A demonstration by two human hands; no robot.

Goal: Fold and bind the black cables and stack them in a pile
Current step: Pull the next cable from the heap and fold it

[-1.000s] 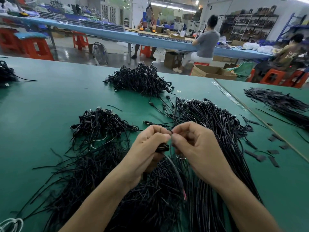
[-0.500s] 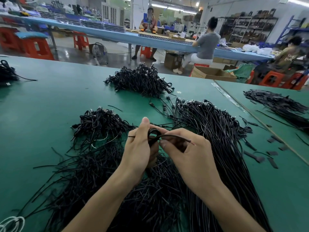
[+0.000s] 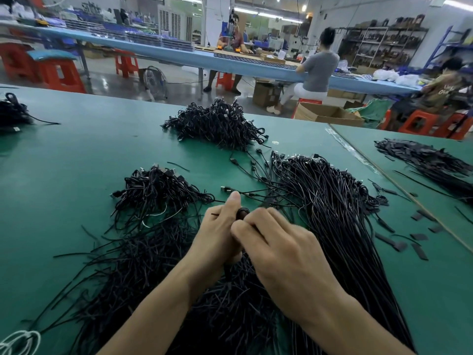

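Observation:
My left hand grips a small folded black cable, thumb up along its top. My right hand presses in from the right, fingers curled around the same bundle and a thin tie end that sticks out left of my thumb. Most of the bundle is hidden between the hands. Below them lies a spread of black twist ties. A long sheaf of straight black cables runs along the right. Bound cables form a pile at left and a bigger pile farther back.
The green table meets a second green table with more black strips at right. Loose black tabs lie near the seam. Another cable heap sits far left. People work at a blue bench behind.
The hands have closed together around the folded cable. The tie that stuck out to the right half a second ago is now drawn in, and my right fingers cover the bundle.

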